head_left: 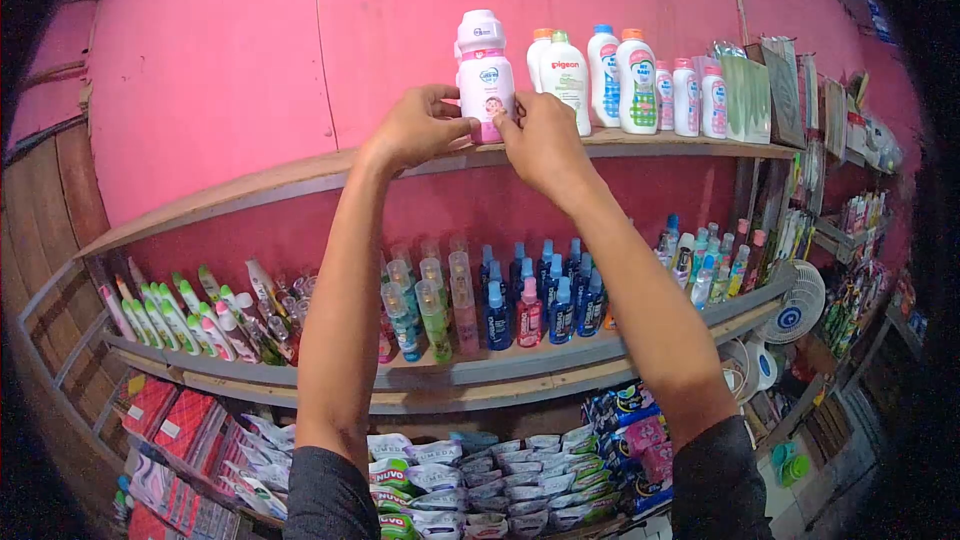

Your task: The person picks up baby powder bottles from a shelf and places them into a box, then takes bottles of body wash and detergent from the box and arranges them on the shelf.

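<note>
A pale pink baby powder bottle [485, 80], with a baby's face on its label, stands upright at the front edge of the top shelf. My left hand [420, 127] grips its lower left side, fingers reaching around behind. On the lower right, my right hand [543, 140] presses its thumb and fingers against the same bottle. Part of a similar pale bottle peeks out behind it. Just right of my right hand are a white Pigeon bottle [564, 82] with a light green cap and a white bottle with an orange cap [638, 85].
Smaller pink-capped bottles [687, 98] and frames [745, 100] stand farther right on the top shelf [250, 180]. Below, the middle shelf [480, 395] carries rows of spray bottles [562, 310]. Pouches [435, 475] fill the bottom level. A white fan [795, 312] is at the right.
</note>
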A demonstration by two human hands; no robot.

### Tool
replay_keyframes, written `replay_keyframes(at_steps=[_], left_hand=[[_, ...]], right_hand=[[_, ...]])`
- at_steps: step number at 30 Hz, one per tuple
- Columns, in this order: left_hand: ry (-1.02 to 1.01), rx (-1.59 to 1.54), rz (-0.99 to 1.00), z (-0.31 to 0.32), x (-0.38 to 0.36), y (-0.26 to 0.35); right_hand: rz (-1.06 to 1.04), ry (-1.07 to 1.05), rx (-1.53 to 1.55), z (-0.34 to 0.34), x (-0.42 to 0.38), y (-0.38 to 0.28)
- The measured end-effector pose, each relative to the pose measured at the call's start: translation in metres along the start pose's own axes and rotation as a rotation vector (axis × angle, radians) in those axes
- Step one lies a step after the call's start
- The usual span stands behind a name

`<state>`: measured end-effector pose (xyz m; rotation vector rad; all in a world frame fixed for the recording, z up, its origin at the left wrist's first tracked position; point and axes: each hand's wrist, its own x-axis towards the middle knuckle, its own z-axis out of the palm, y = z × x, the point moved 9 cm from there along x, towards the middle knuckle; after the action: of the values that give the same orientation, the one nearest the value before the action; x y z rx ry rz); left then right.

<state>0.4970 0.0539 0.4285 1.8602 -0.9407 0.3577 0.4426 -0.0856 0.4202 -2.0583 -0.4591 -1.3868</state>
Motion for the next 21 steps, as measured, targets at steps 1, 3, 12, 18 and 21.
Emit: replay_keyframes(at_steps=[1, 3, 12, 18, 21], left_hand=[[-0.002, -0.009, 0.016, 0.001, 0.001, 0.000], [-0.004, -0.024, 0.050, 0.001, 0.004, 0.000], [-0.027, -0.010, -0.009, 0.003, 0.007, -0.008], [0.327, 0.458, 0.140, -0.017, -0.004, 0.008], [0.297, 0.423, 0.016, -0.008, -0.003, 0.004]], right_hand=[[-0.008, 0.016, -0.012, 0.000, -0.001, 0.000], [-0.024, 0.049, -0.033, -0.001, -0.001, 0.000], [-0.051, 0.077, -0.109, -0.003, -0.005, -0.002], [-0.149, 0.511, -0.223, -0.067, -0.027, -0.013], [0.075, 0.352, -0.274, -0.068, -0.014, 0.020]])
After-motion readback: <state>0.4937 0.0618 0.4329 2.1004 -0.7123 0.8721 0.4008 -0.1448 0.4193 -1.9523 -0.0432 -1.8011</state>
